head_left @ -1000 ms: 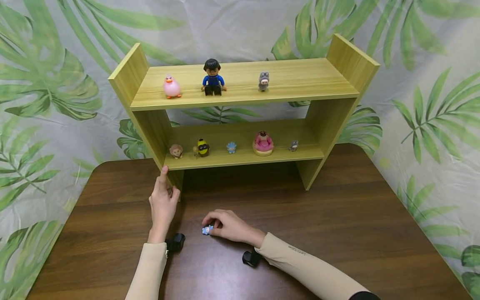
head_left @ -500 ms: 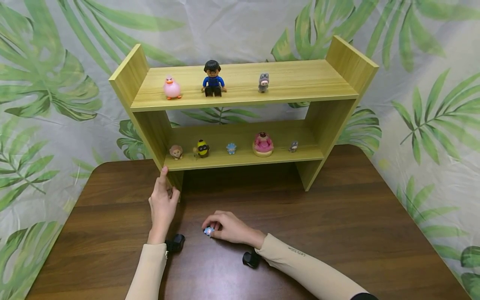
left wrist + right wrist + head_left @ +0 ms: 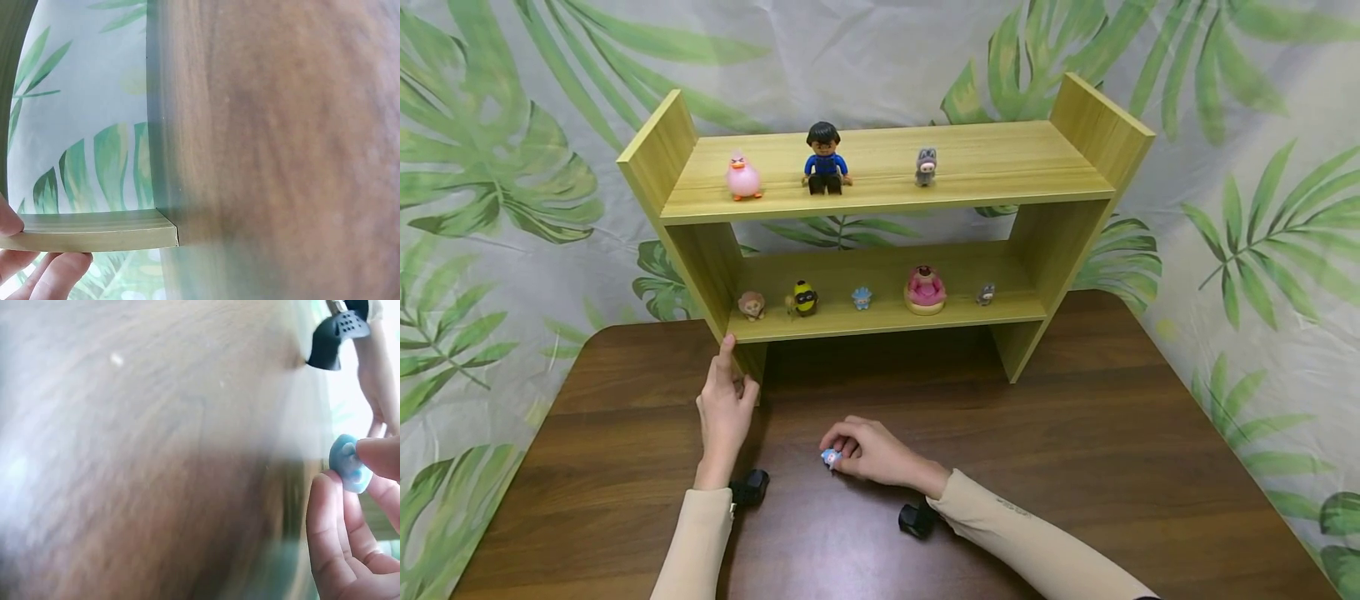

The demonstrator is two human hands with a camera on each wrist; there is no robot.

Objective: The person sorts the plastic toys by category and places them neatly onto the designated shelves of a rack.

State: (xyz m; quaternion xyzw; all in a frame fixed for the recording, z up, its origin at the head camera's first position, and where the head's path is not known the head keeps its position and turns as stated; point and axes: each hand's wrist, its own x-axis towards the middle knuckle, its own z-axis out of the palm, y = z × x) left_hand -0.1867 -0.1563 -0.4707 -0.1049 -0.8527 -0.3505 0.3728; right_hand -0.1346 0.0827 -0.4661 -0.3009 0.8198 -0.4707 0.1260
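A small blue figurine (image 3: 831, 457) is pinched between the thumb and fingers of my right hand (image 3: 874, 452), just over the table in front of the shelf. The right wrist view shows the blue figurine (image 3: 349, 464) close up, partly covered by the thumb. My left hand (image 3: 726, 412) grips the lower left side panel of the wooden shelf (image 3: 887, 327). In the left wrist view the thumb lies on one face of the side panel (image 3: 100, 239) and the fingers (image 3: 61, 275) on the other.
On the top board sit a pink duck figurine (image 3: 743, 179), a black-haired doll (image 3: 825, 162) and a grey figurine (image 3: 926, 168). Below are a lion-like figurine (image 3: 751, 306), a yellow figurine (image 3: 805, 298), a blue one (image 3: 862, 298), a pink bear (image 3: 925, 292) and a small grey one (image 3: 985, 293).
My right hand has shifted a little to the right with the blue figurine, which has turned in the fingers. The left hand keeps its place on the shelf.
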